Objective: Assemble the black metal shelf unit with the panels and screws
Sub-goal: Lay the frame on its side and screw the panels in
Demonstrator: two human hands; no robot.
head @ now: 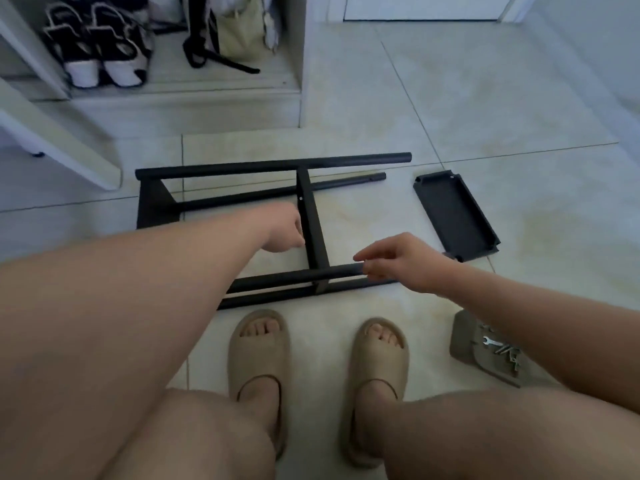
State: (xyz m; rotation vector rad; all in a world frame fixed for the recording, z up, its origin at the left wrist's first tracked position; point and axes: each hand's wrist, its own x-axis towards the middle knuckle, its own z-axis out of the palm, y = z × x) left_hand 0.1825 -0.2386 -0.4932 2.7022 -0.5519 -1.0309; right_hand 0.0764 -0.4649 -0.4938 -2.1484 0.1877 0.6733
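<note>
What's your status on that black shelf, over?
Right hand pinching near pole. Left hand at middle panel, grip hidden. Loose panel lies apart on floor, not fitted. Nothing in the way.

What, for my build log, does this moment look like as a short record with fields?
frame: black frame lies on its side on the tiled floor; end panel and middle panel fitted
left hand: left hand at the middle panel, fingers hidden
right hand: right hand pinches the near upper tube at its end
loose panel: loose panel flat on the floor, right of the frame
hardware: screws and wrench on a grey pad by the right forearm
</note>
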